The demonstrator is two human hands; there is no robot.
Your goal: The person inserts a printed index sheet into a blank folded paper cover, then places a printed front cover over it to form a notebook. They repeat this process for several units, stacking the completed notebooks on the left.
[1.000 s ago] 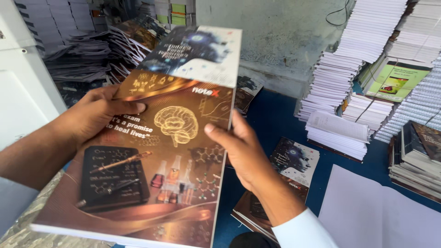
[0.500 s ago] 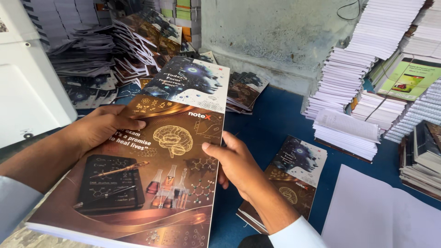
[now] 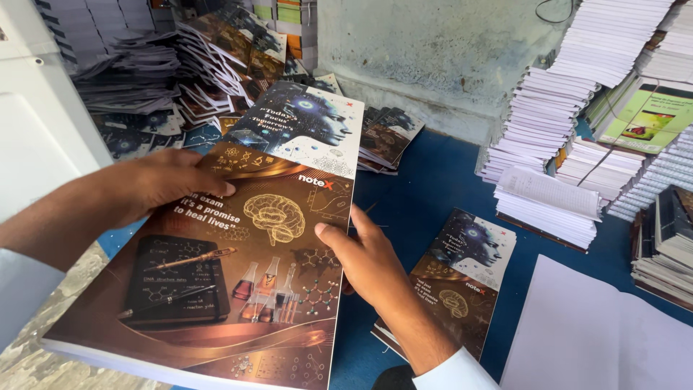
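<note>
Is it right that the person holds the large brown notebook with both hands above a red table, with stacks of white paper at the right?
Not quite: the table is blue, not red, as the head view shows. The rest holds: the left hand and the right hand hold the large brown notebook, and stacks of white paper stand at the right.

Single head-worn view, looking steeply down, close over the blue floor (image 3: 447,180)

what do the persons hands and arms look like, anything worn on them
Both hands are bare: no gloves, and no rings or watch that the view shows. The left hand comes out of a light blue-white sleeve pushed up the forearm. The right hand has a white cuff low at the wrist. No markings show on either sleeve.
</note>
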